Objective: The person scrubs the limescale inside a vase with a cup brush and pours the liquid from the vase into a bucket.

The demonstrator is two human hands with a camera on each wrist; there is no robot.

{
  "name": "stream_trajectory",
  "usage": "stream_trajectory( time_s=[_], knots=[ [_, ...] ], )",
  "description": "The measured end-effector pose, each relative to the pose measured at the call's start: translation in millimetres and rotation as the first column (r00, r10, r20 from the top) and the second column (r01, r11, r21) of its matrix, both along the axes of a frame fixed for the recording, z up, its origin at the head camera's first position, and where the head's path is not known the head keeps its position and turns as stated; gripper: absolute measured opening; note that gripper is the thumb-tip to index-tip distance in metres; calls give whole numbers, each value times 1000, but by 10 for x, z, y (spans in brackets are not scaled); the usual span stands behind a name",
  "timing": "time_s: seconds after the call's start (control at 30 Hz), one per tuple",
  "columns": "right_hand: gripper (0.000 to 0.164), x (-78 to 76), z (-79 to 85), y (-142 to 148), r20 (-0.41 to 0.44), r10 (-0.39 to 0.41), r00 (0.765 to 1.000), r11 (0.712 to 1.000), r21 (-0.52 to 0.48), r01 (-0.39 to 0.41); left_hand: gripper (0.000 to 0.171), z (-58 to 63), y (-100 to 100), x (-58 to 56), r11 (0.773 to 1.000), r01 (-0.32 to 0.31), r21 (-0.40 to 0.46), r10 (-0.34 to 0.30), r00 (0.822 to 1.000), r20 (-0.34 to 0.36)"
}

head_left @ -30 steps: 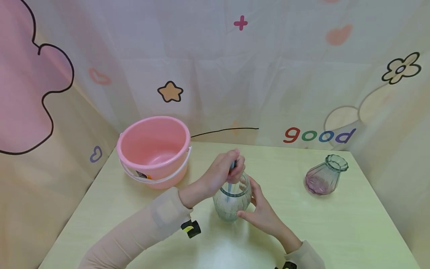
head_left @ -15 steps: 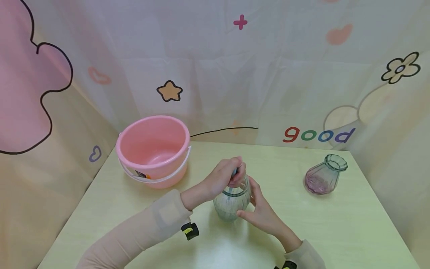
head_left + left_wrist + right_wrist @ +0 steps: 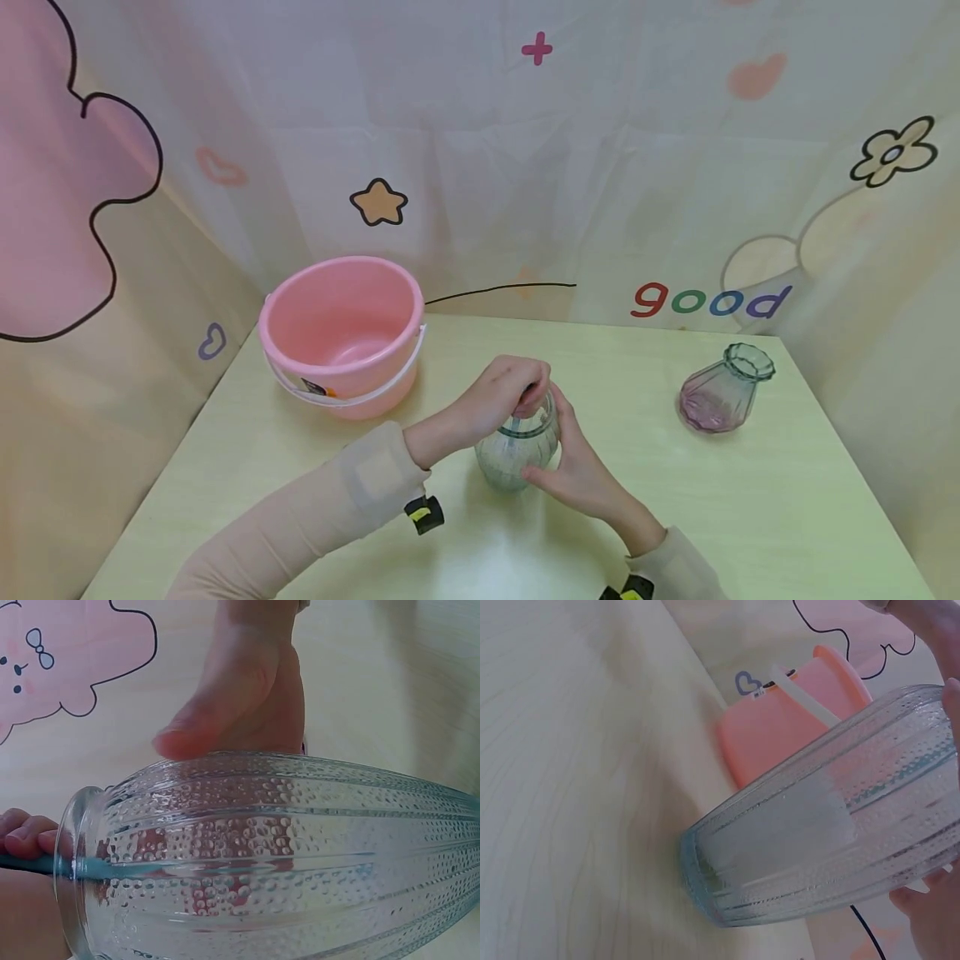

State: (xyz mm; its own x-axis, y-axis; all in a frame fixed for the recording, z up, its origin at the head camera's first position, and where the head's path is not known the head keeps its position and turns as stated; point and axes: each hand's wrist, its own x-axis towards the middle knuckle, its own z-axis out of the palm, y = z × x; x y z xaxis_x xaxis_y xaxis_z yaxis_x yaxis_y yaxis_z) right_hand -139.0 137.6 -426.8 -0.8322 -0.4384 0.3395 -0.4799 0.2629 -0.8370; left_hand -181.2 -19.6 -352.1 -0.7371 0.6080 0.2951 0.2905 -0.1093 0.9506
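My left hand [image 3: 495,400] grips the teal handle of a bottle brush [image 3: 112,868], fist right over the mouth of a clear ribbed glass vase [image 3: 506,458]. The handle runs down through the rim into the vase. Through the dimpled glass in the right wrist view, a whitish block [image 3: 787,829] like a sponge head shows low inside. With thumb in front and fingers behind, my right hand [image 3: 585,475] holds the vase by its right side. The vase is near the middle of the table; its far side and the fist's inner fingers are hidden.
A pink bucket [image 3: 405,387] with a white handle stands at the back left of the pale table [image 3: 787,500]. At the back right lies a tilted green-to-purple glass vase [image 3: 720,396]. A printed curtain [image 3: 480,167] closes off the back and sides.
My left hand has moved lower toward the vase's mouth and rolled over, carrying the brush handle down. My right hand has shifted slightly up and left on the vase.
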Motion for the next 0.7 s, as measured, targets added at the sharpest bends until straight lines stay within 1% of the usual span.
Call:
stream_trajectory(
  time_s=[0.1, 0.2, 0.43, 0.5, 0.6, 0.7],
  knots=[
    [98, -1, 32, -24, -4, -26, 1000, 1000, 9, 26, 28, 10, 1, 9, 1000, -2, -1, 2, 1000, -8],
    [95, -7, 44, -38, -10, -28, 1000, 1000, -1, 28, 28, 20, -1, 14, 1000, -8, -5, 7, 1000, -10],
    [91, -2, 36, -47, -33, -37, 999, 999, -10, 37, 28, 30, 3, 30, 1000, -20, 13, 20, 999, 27],
    [91, -2, 34, -55, -36, -45, 998, 999, -12, 45, 28, 45, 0, 34, 999, -30, 17, 30, 999, 28],
    [90, 1, 37, -65, -34, -59, 998, 998, -11, 59, 28, 94, -6, 42, 999, -38, 15, 38, 999, 8],
    [90, 2, 44, -65, -37, -63, 997, 998, -7, 63, 29, 190, -4, 50, 1000, -29, 2, 29, 999, -20]
  ],
)
